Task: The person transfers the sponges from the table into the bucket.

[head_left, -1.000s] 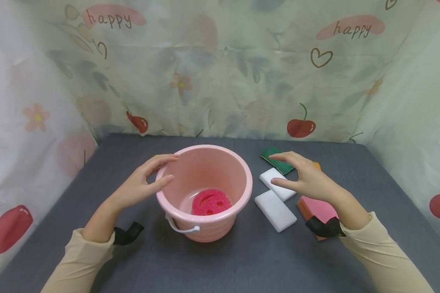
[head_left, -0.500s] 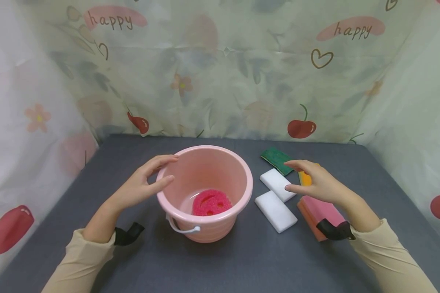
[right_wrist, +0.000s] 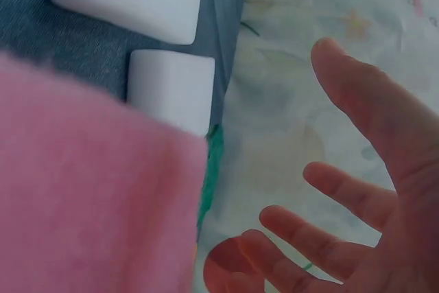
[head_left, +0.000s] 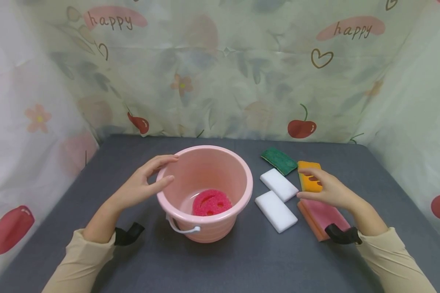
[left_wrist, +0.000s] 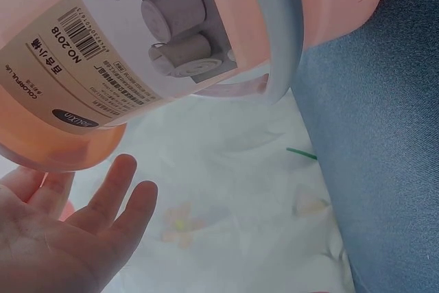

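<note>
A pink bucket [head_left: 216, 228] stands on the dark table, with a round hot-pink smiley sponge [head_left: 217, 195] lying in it. My left hand [head_left: 141, 183] is at the bucket's left rim, fingers and thumb spread and overlapping the rim; in the left wrist view its fingers reach up to the rim. Relaxed and holding nothing, my right hand [head_left: 328, 189] hovers over a yellow-orange scrub sponge [head_left: 309, 165] and a fuzzy pink cloth-like piece [head_left: 326, 211]. An orange piece [head_left: 311, 221] shows along the pink one's left edge. The right wrist view shows the pink piece [right_wrist: 89, 190] large and close.
Two white sponge blocks, a nearer one [head_left: 276, 211] and a farther one [head_left: 278, 185], lie right of the bucket. A green scouring pad [head_left: 278, 160] lies behind them. The bucket's white handle [head_left: 183, 231] hangs at the front left. Printed curtains [head_left: 227, 81] enclose the table [head_left: 242, 264].
My right hand has moved rightward, from over the white sponge blocks to over the yellow-orange and pink pieces, uncovering the green pad. My left hand and the bucket have stayed put.
</note>
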